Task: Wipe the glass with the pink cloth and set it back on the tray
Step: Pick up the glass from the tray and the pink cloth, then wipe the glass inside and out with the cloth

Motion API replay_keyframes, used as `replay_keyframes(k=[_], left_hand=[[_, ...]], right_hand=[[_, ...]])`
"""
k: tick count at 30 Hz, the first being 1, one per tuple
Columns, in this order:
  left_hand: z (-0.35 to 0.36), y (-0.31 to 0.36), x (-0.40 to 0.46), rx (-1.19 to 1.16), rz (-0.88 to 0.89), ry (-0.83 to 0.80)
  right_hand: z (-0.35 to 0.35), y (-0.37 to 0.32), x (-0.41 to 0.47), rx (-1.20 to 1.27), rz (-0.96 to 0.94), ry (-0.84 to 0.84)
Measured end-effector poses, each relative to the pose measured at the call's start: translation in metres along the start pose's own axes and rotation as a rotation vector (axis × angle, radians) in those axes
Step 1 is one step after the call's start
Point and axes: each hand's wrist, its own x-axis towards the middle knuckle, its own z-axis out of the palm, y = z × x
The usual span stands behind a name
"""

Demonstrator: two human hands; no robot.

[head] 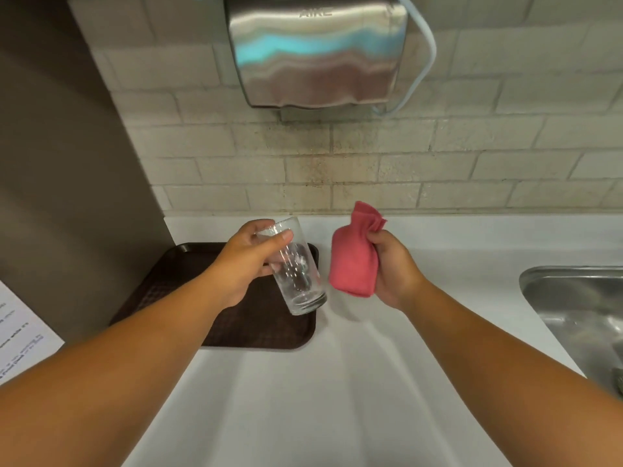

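My left hand (247,261) grips a clear drinking glass (298,278) near its rim, holding it tilted in the air above the right end of the dark brown tray (188,274). My right hand (392,267) is closed on a bunched pink cloth (354,257), held just right of the glass with a small gap between them. The cloth does not touch the glass. The tray lies on the white counter against the left wall, and no other object shows on it.
A steel sink (580,308) is sunk into the white counter (337,382) at the right. A steel hand dryer (317,48) hangs on the tiled wall above. A printed paper sheet (20,335) sits at the left edge.
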Motion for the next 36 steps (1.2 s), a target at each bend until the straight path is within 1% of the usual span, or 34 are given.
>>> replay_keyframes(k=[2, 5, 8, 9, 11, 13, 16, 17, 18, 21, 23, 24, 26, 28, 30, 31, 33, 35, 36], left_hand=[[0.006, 0.005, -0.003, -0.057, -0.001, -0.022], [0.009, 0.009, -0.010, -0.096, -0.010, -0.009], [0.011, 0.011, -0.020, -0.113, -0.013, 0.016], [0.013, 0.012, -0.023, -0.124, -0.014, 0.024], [0.015, 0.012, -0.030, -0.154, -0.036, 0.037], [0.015, 0.010, -0.037, -0.172, -0.049, 0.046], [0.015, 0.011, -0.050, -0.177, -0.045, 0.063], [0.015, 0.012, -0.054, -0.175, -0.044, 0.064], [0.015, 0.012, -0.057, -0.171, -0.044, 0.062], [0.014, 0.013, -0.065, -0.197, -0.058, 0.060], [0.013, 0.011, -0.068, -0.236, -0.050, 0.048], [0.013, 0.011, -0.069, -0.251, -0.048, 0.051], [0.013, 0.012, -0.074, -0.255, -0.068, 0.083], [0.012, 0.012, -0.077, -0.240, -0.081, 0.092], [0.010, 0.013, -0.080, -0.220, -0.091, 0.091], [0.010, 0.015, -0.081, -0.209, -0.088, 0.098], [0.008, 0.017, -0.081, -0.181, -0.064, 0.109], [0.007, 0.019, -0.082, -0.167, -0.056, 0.102], [0.006, 0.021, -0.083, -0.164, -0.058, 0.096]], right_hand=[[0.023, 0.005, -0.014, -0.052, -0.019, -0.108], [0.036, 0.009, -0.030, -0.169, -0.078, -0.194], [0.051, 0.015, -0.050, -0.472, -0.166, -0.243], [0.058, 0.022, -0.057, -0.592, -0.230, -0.231], [0.070, 0.041, -0.067, -0.761, -0.384, -0.155], [0.080, 0.056, -0.079, -0.834, -0.490, -0.052], [0.091, 0.072, -0.090, -0.980, -0.632, -0.007], [0.096, 0.075, -0.093, -0.986, -0.651, -0.014], [0.103, 0.075, -0.096, -0.943, -0.625, -0.022], [0.116, 0.074, -0.101, -0.594, -0.463, -0.088], [0.117, 0.072, -0.106, -0.449, -0.418, -0.155], [0.113, 0.073, -0.104, -0.379, -0.410, -0.156], [0.111, 0.070, -0.104, -0.279, -0.370, -0.105], [0.114, 0.070, -0.107, -0.259, -0.350, -0.066], [0.117, 0.074, -0.109, -0.349, -0.396, 0.004], [0.118, 0.076, -0.110, -0.394, -0.414, 0.013], [0.120, 0.079, -0.109, -0.457, -0.424, -0.012], [0.124, 0.077, -0.111, -0.508, -0.388, -0.064], [0.126, 0.073, -0.112, -0.464, -0.362, -0.090]])
